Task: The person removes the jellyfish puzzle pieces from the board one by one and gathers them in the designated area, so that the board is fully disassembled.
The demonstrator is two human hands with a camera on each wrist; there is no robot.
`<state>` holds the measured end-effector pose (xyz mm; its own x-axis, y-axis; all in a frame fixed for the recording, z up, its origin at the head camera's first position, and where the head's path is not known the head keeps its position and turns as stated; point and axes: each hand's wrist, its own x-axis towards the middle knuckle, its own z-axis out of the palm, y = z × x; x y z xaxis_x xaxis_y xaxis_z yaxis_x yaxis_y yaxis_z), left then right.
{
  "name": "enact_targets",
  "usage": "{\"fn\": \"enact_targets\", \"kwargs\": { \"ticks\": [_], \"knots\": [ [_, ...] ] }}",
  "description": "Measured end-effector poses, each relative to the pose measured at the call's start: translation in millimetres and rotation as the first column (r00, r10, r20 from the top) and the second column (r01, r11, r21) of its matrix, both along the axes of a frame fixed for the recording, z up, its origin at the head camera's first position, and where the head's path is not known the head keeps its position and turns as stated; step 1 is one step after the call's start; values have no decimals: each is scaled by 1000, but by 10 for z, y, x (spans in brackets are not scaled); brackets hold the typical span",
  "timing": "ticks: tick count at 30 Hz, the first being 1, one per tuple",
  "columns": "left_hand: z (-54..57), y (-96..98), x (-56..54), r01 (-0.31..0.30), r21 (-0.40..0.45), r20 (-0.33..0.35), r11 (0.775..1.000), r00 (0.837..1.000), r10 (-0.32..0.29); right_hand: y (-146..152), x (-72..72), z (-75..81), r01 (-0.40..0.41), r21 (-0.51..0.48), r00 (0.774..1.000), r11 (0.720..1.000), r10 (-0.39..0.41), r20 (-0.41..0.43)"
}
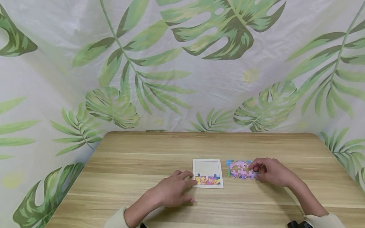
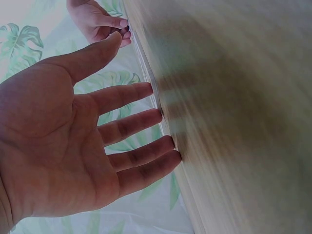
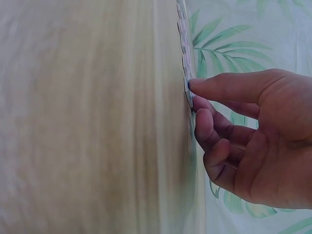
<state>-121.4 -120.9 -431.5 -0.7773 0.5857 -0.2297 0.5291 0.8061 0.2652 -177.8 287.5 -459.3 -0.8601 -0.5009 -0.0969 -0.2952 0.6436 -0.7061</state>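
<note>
A white square puzzle tray [image 1: 207,160] lies on the table, its lowest row filled with yellow, pink and blue puzzle pieces [image 1: 208,180]. My left hand [image 1: 177,189] lies at the tray's left edge, fingers spread and fingertips touching it; the left wrist view shows the palm [image 2: 53,131] with nothing in it. To the right of the tray, several loose pink, purple and blue pieces [image 1: 242,171] lie close together. At their right end my right hand [image 1: 272,172] pinches a puzzle piece [image 3: 187,87] between thumb and curled fingers, low at the tabletop; the fingers partly hide it.
The wood-grain table [image 1: 137,155] runs back to a leaf-patterned cloth [image 1: 171,79] hanging behind it and at its sides. A dark strap device [image 1: 299,224] sits on the right wrist by a pale sleeve [image 1: 323,221].
</note>
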Motion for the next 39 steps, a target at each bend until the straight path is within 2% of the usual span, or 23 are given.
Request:
{"fn": "enact_targets", "kwargs": {
  "ticks": [22, 30, 39],
  "knots": [
    [0, 6, 0, 9, -15, -3, 1000, 1000, -10, -99, 21, 59, 25, 27, 999, 999, -24, -20],
    [-2, -10, -5, 7, 0, 14, 1000, 1000, -7, -319, -4, 72, 11, 27, 999, 1000, -10, -45],
    [23, -40, 2, 2, 26, 34, 1000, 999, -3, -651, -56, 72, -61, -10, 996, 998, 60, -60]
  ]
}}
